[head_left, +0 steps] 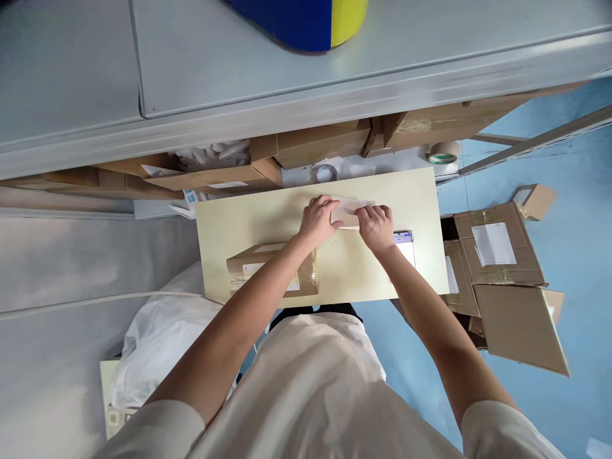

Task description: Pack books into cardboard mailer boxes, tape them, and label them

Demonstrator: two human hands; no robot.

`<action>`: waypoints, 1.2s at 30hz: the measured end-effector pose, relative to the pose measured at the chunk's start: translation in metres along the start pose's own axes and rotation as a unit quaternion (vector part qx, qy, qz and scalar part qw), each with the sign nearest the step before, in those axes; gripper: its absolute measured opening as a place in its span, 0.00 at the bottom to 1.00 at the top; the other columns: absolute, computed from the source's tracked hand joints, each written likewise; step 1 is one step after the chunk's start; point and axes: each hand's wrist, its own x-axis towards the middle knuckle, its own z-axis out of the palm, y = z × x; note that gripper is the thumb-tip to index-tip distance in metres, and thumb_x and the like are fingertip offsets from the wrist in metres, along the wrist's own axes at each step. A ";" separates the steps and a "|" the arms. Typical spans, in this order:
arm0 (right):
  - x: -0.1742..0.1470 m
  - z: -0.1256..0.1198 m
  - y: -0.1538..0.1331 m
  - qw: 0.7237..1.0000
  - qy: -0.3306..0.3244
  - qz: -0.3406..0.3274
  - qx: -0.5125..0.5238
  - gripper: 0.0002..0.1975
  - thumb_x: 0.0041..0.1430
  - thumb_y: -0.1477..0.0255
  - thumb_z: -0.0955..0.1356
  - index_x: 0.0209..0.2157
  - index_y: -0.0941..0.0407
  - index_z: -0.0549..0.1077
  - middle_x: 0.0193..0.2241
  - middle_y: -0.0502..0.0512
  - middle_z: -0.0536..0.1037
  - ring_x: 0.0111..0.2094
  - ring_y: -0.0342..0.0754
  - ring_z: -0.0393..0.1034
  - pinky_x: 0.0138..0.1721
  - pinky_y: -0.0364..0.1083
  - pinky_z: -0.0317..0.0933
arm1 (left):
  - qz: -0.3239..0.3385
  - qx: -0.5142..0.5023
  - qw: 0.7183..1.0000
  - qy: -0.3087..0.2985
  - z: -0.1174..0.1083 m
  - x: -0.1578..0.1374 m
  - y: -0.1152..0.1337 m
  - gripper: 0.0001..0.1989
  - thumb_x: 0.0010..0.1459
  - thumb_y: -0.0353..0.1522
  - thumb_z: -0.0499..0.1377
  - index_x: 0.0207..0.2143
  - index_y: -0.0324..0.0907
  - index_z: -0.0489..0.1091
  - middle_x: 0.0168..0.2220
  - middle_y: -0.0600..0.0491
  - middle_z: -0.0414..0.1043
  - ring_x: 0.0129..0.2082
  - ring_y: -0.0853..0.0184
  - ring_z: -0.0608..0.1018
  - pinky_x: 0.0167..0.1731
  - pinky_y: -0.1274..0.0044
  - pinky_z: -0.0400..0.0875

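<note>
Near the far edge of the pale table, a small pale box with a whitish sheet along its top lies between my hands. My left hand grips its left end, thumb on the near side and fingers over the far side. At its right end, my right hand has its fingers curled on the whitish sheet; what lies under them is hidden. A taped cardboard box with labels sits front left, partly behind my left forearm. Beside my right wrist is a white pad with a purple edge.
A grey shelf overhangs the far side, with open cardboard boxes beneath. Tape rolls lie behind the table. Cardboard boxes stand on the blue floor at right, and a white plastic bag is at left.
</note>
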 end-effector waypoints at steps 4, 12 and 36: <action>-0.002 -0.007 -0.008 0.990 0.070 0.054 0.106 0.13 0.60 0.77 0.59 0.43 0.54 0.71 0.41 0.60 0.73 0.43 0.53 0.65 0.48 0.53 0.55 | 0.082 0.059 0.995 -0.005 -0.011 0.003 0.006 0.12 0.59 0.27 0.53 0.40 0.46 0.74 0.43 0.50 0.74 0.47 0.61 0.72 0.55 0.62 0.55; -0.003 0.000 -0.032 0.910 0.140 0.234 0.313 0.15 0.61 0.68 0.59 0.47 0.56 0.68 0.40 0.59 0.77 0.37 0.48 0.73 0.38 0.46 0.66 | 0.091 0.099 0.990 0.047 -0.049 -0.004 0.007 0.18 0.60 0.24 0.47 0.38 0.48 0.75 0.37 0.53 0.75 0.46 0.61 0.71 0.60 0.52 0.38; -0.012 0.016 -0.047 0.945 0.126 0.179 0.241 0.15 0.63 0.64 0.60 0.41 0.56 0.73 0.36 0.59 0.81 0.34 0.49 0.76 0.32 0.44 0.65 | 0.272 0.199 0.940 -0.061 -0.041 0.017 0.012 0.14 0.56 0.22 0.51 0.30 0.42 0.75 0.25 0.53 0.76 0.30 0.66 0.77 0.58 0.59 0.47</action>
